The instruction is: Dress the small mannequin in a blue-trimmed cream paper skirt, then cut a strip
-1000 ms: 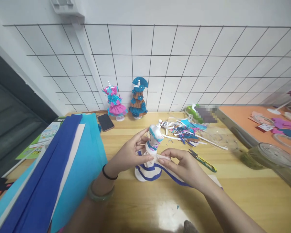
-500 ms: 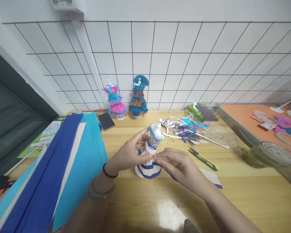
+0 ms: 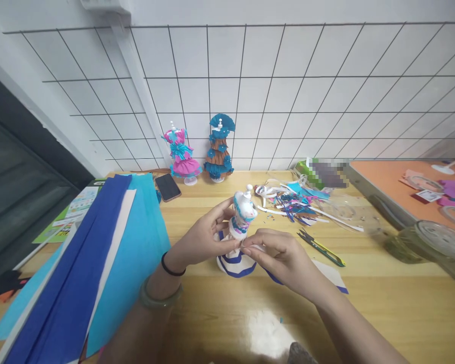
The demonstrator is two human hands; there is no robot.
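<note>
A small white dress form (image 3: 245, 210) stands upright on the table before me, its bodice banded in turquoise, pink and blue. Around its base spreads a white paper skirt (image 3: 236, 266) with blue stripes. My left hand (image 3: 208, 235) is wrapped round the form from the left, thumb at the waist. At the waist's right side, my right hand (image 3: 275, 253) pinches the edge of a white paper strip with blue trim, most of it hidden under the palm.
Yellow-handled snips (image 3: 321, 247) and a white paper piece (image 3: 330, 275) lie to the right, below a heap of paper scraps (image 3: 298, 199). Coloured paper sheets (image 3: 132, 253) cover the left. Behind are a phone (image 3: 168, 187) and two dressed forms (image 3: 219, 151). A tape dispenser (image 3: 420, 245) sits far right.
The view has shifted slightly. Both hands stay at the dress form's waist, with the right fingers a little closer to the left thumb.
</note>
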